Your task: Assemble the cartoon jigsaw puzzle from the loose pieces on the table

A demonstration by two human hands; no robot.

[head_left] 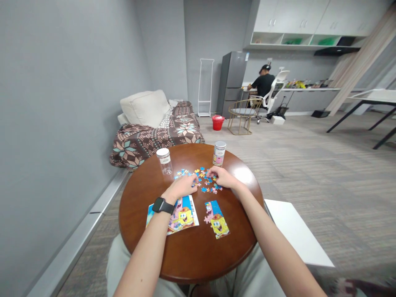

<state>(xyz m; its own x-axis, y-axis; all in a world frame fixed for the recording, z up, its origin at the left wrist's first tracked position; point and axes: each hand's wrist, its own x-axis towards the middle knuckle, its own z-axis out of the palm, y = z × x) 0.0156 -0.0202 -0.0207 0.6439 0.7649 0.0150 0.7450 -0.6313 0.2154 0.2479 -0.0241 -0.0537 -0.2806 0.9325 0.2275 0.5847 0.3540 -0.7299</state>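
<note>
Loose jigsaw puzzle pieces lie scattered on the round brown table. At their left edge is my left hand, fingers curled in; whatever they hold is hidden. My right hand reaches over the pile's right side, its bent fingers apart and touching down among the pieces. Below the pile lies a partly joined puzzle section with a yellow cartoon face and a pink figure. A printed reference picture sits under my left forearm, partly covered by it.
A clear jar with a silvery lid stands at the table's back left, and a printed can at the back right. Beyond are a blanket-covered sofa, a red bucket and a person seated at a counter.
</note>
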